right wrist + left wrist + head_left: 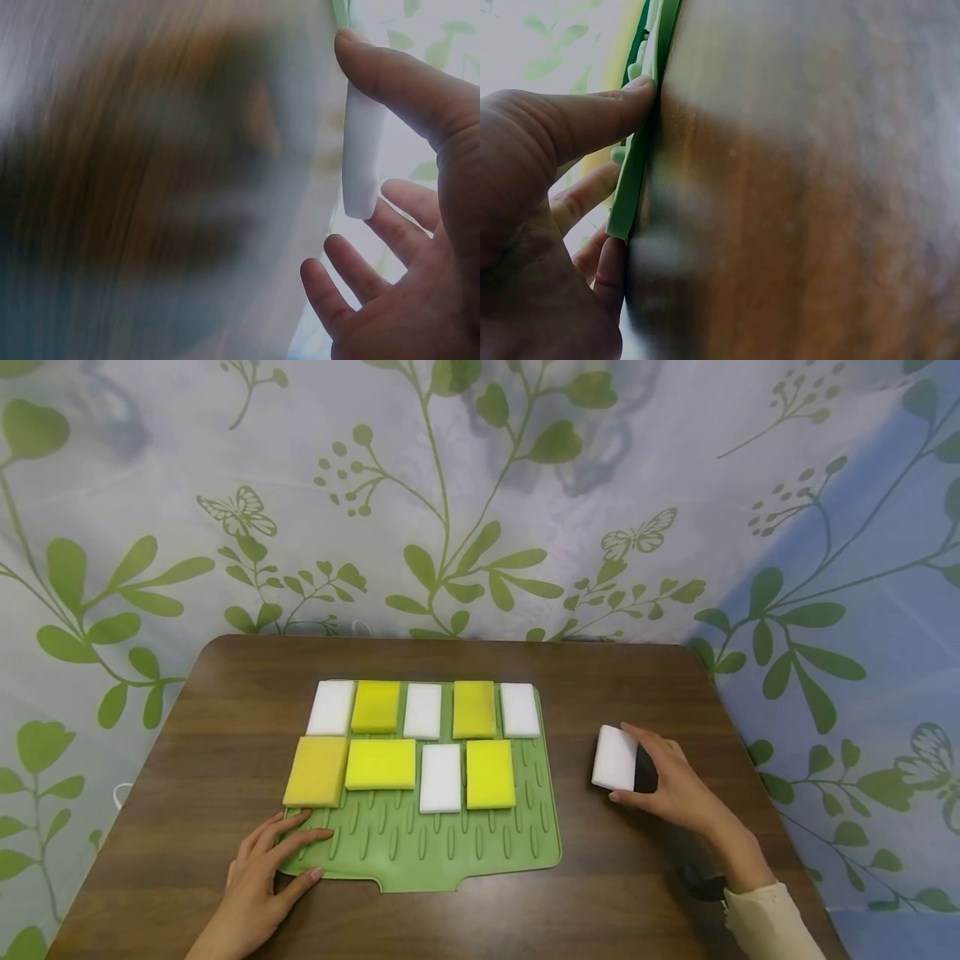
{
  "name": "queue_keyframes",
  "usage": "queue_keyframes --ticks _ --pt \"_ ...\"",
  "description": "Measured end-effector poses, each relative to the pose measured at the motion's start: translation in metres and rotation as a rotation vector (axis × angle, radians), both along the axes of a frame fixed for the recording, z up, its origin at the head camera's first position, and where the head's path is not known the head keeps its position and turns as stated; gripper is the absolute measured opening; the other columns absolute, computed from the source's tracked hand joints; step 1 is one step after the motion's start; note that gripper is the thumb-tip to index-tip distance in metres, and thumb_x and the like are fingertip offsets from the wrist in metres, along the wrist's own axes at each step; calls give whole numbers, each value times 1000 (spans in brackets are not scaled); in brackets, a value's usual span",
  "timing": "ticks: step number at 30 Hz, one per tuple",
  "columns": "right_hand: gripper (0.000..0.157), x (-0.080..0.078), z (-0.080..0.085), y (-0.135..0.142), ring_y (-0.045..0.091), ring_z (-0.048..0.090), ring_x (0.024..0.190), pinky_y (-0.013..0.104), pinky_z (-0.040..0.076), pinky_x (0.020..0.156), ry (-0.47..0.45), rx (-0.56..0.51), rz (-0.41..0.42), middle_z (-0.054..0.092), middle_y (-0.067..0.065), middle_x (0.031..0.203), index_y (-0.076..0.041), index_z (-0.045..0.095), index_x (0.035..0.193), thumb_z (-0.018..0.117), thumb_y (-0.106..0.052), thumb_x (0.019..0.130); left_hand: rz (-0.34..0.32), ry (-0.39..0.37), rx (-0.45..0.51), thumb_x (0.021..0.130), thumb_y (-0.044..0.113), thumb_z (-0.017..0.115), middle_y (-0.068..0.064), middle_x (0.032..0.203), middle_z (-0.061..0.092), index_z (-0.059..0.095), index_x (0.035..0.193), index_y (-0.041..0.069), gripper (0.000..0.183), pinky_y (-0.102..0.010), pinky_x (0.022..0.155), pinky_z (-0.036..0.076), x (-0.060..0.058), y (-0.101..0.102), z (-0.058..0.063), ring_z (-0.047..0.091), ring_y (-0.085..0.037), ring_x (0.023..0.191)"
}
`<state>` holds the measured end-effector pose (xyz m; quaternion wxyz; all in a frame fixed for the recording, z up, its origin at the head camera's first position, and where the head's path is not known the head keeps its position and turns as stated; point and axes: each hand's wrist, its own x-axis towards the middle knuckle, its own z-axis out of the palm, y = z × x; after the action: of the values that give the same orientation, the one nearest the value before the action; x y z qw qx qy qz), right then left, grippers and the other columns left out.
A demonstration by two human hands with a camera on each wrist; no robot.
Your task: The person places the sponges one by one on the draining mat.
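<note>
To the right of the green ridged mat [420,877], my right hand [678,785] pinches a white sponge [617,758] between thumb and fingertips. In the right wrist view this sponge [362,150] appears edge-on between the thumb and a finger, with the other fingers spread. My left hand [258,881] rests at the mat's front left corner, its fingers spread and touching the surface. In the left wrist view, the thumb lies at the green mat edge [630,187]. A yellow sponge [316,772] lies just beyond the left fingertips.
On the mat, yellow sponges [490,774] and white sponges [440,778] lie in two rows toward the back. The brown wooden table [600,893] has rounded back corners and meets a leaf-patterned cloth [465,527] behind and at the sides.
</note>
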<state>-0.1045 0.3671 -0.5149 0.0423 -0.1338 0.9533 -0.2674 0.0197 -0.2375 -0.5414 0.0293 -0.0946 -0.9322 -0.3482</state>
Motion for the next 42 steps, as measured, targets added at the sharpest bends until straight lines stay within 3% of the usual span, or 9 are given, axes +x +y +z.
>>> queue_keyframes --ticks 4,9,27,42 --pt "120 -1 0 -15 41 42 141 68 47 106 -12 -10 43 44 18 168 -17 29 171 98 -47 78 1 5 1 87 15 89 -12 159 53 72 134 36 55 -78 96 28 0 0 0 32 -56 147" --pt "121 -2 3 -33 32 45 131 58 50 102 -29 -6 87 45 12 170 -22 29 171 98 -48 76 -2 22 -1 85 14 90 -12 158 54 72 134 35 55 -77 96 28 -1 0 -1 33 -55 146" --pt "104 -6 0 -82 24 46 124 46 50 100 -97 -41 246 53 -5 161 -30 39 164 96 -49 79 5 12 2 86 14 90 -12 159 54 73 133 35 55 -77 96 28 -1 0 -1 33 -55 146" --pt "102 -9 -9 -97 18 44 122 41 50 100 -113 -23 234 52 -6 162 -33 39 163 96 -49 80 -3 11 14 87 14 89 -14 158 53 71 134 36 55 -78 95 27 0 -1 -2 31 -57 147"
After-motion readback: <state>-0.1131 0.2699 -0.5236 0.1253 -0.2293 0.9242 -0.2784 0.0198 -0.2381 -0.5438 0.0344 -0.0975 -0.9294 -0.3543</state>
